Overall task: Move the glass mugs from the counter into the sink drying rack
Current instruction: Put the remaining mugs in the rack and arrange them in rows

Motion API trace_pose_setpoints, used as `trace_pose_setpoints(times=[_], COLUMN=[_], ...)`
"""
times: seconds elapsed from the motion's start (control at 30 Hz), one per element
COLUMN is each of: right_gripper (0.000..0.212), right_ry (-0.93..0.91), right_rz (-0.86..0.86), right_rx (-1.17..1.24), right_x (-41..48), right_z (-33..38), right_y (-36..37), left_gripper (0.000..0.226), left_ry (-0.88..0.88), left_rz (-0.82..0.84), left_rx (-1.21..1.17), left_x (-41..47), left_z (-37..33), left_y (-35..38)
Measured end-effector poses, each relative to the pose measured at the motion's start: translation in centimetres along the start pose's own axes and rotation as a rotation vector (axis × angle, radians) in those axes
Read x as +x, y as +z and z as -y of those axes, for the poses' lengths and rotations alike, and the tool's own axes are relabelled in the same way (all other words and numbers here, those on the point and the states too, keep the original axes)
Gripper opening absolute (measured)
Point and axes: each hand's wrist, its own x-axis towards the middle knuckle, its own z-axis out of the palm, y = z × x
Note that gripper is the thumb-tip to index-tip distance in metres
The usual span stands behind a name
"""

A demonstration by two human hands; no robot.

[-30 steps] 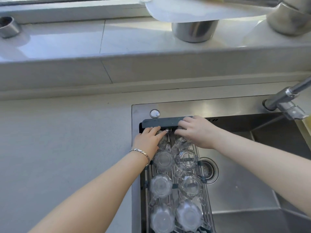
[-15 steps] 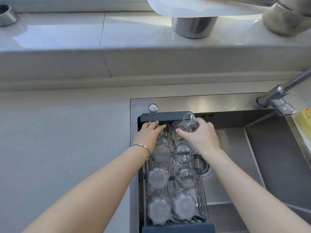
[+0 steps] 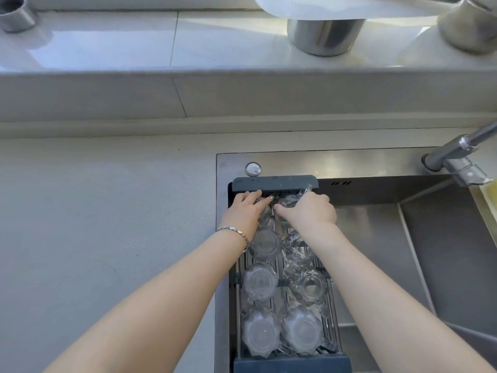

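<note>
A dark drying rack spans the left side of the steel sink. Several clear glass mugs stand upside down on it in two rows, such as one and another. At the rack's far end my left hand rests on a glass mug that is mostly hidden under it. My right hand grips another glass mug, tilted, its handle poking out by the rack's end bar.
A grey counter lies left of the sink. The faucet reaches in from the right. On the raised ledge behind stand a steel pot, a steel vessel and a small steel cup. A round steel button sits behind the rack.
My right hand lifted a glass mug at the rack's far end half a second ago and has now lowered it onto the rack. My left hand stayed on its mug.
</note>
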Motion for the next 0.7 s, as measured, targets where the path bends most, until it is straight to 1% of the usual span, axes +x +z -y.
trace_pose_setpoints(times=[0.17, 0.3, 0.37, 0.43, 0.5, 0.63, 0.7], right_gripper=[0.062, 0.07, 0.069, 0.06, 0.053, 0.05, 0.053], right_ry=[0.042, 0.02, -0.008, -0.045, -0.091, -0.175, -0.185], right_rz=[0.041, 0.037, 0.034, 0.032, 0.01, -0.075, -0.027], right_rx=[0.098, 0.077, 0.083, 0.15, 0.266, 0.376, 0.426], right_x=[1.6, 1.7, 1.4, 0.9, 0.3, -1.7, -2.3], right_z=[-0.8, -0.3, -0.4, -1.3, -2.9, -5.2, -5.5], right_y=[0.0, 1.4, 1.8, 1.9, 2.0, 3.3, 3.6], left_gripper=[0.065, 0.066, 0.066, 0.065, 0.064, 0.063, 0.063], left_ry=[-0.004, -0.004, -0.008, -0.008, -0.009, -0.019, -0.017], left_rz=[-0.003, 0.01, 0.011, 0.013, 0.013, 0.013, 0.024], left_rx=[-0.009, -0.011, -0.014, -0.01, -0.007, 0.008, 0.015], left_x=[-0.1, -0.1, -0.1, -0.1, -0.2, -0.4, -0.5], left_z=[0.0, -0.1, -0.1, -0.1, -0.1, -0.3, -0.5], left_y=[-0.2, -0.3, -0.3, -0.3, -0.3, 0.0, -0.1])
